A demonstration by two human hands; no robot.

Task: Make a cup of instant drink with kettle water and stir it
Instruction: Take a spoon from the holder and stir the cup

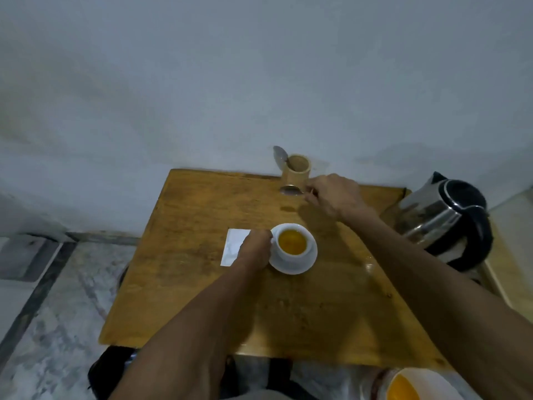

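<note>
A white cup (308, 243) holding orange-yellow drink stands on a white saucer (294, 265) in the middle of the wooden table (202, 255). My left hand (255, 249) is closed on the cup's left side, at its handle. My right hand (334, 197) holds a metal spoon (291, 190) by its handle, bowl pointing left, just in front of a wooden holder (297, 171) at the table's far edge. A second spoon (280, 155) stands in that holder. The steel and black kettle (444, 220) sits at the table's right edge.
A white sachet (232, 249) lies flat left of the cup, partly under my left hand. A white container (415, 385) with orange contents shows at the bottom right. The wall stands close behind the table. Tiled floor lies to the left.
</note>
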